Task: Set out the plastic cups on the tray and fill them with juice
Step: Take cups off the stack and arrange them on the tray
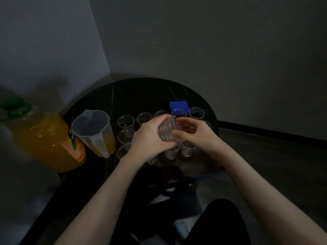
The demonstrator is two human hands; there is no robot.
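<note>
In the head view, both forearms reached forward over the dim round table (194, 96), wrists close together above the tray's middle. The left hand (146, 140) curled round a stack (168, 129) of clear cups, lying tilted, mouth pointing far-right. The right hand (196, 132) pinched the stack's mouth end. Single cups (126, 122) stood upright in rows beneath. A jug (93, 129) and juice bottle (44, 140) stood left.

The scene is dim and underexposed. The black tabletop (145, 92) swallows detail; the wall at upper left catches the most light. Small glints sit on the juice bottle (44, 138), which is blurred near the frame's edge. Wide-angle bending curves the table's rim.
</note>
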